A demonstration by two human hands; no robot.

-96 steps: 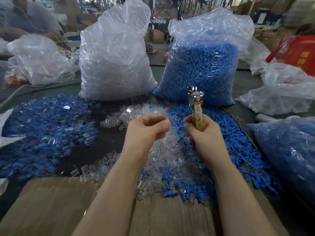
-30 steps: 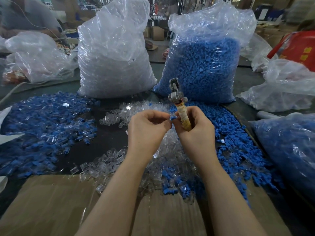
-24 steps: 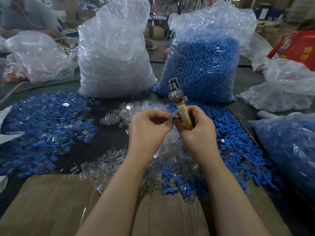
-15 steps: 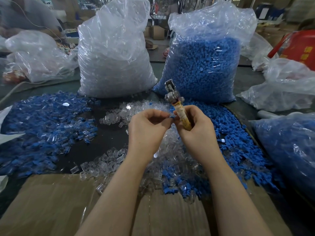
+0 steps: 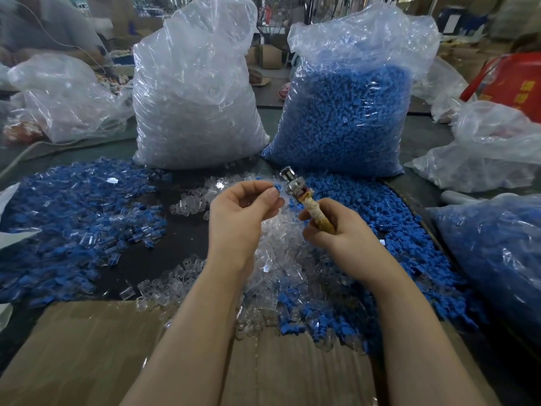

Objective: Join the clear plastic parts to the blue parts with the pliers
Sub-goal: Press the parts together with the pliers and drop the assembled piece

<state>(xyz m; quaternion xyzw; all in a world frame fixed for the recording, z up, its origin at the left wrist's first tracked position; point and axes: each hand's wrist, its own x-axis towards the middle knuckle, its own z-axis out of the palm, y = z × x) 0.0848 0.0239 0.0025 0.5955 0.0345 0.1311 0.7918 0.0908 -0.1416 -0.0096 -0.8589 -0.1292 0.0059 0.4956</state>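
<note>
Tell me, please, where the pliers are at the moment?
In the head view the pliers are just right of centre, gripped by the right hand, with the metal head pointing up-left beside the left hand, above the loose clear parts.

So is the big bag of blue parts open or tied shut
Open. The blue bag stands upright with its plastic top loose and gaping, no knot or tie visible.
</note>
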